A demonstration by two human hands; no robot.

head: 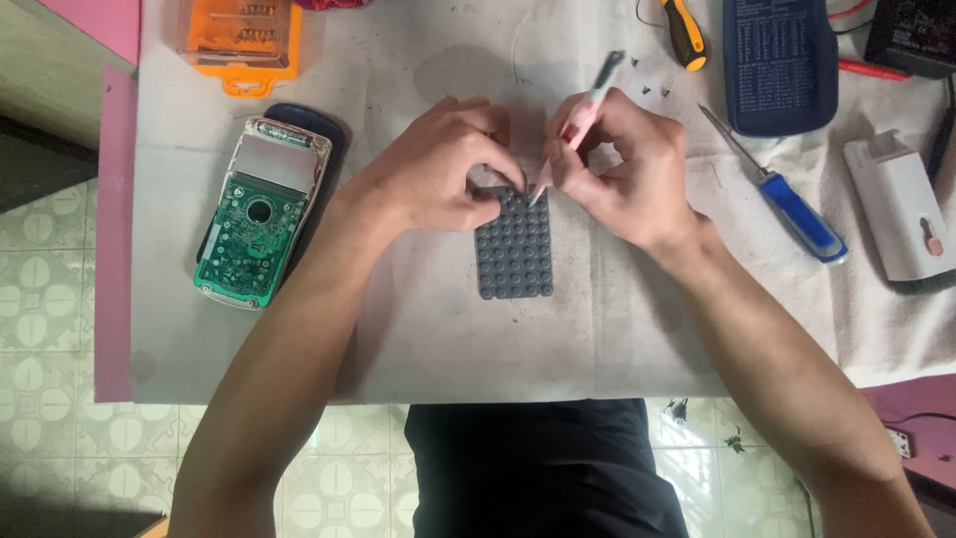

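Note:
A grey rubber keypad mat (pixel 514 249) covered in round bumps lies flat on the white cloth in the middle of the table. My left hand (pixel 438 169) presses its fingertips on the mat's top left corner. In my right hand (pixel 622 164) I hold a slim pink tool (pixel 578 125) like a pen, its tip touching the mat's top edge. An opened calculator body (pixel 261 214) with a green circuit board facing up lies to the left, apart from both hands.
An orange bit case (pixel 240 40) sits at the back left. A blue-handled screwdriver (pixel 787 204), an orange-handled screwdriver (pixel 685 32), a dark blue calculator cover (pixel 780 62) and a white box (pixel 901 209) lie to the right. Small screws (pixel 645 88) rest near my right hand.

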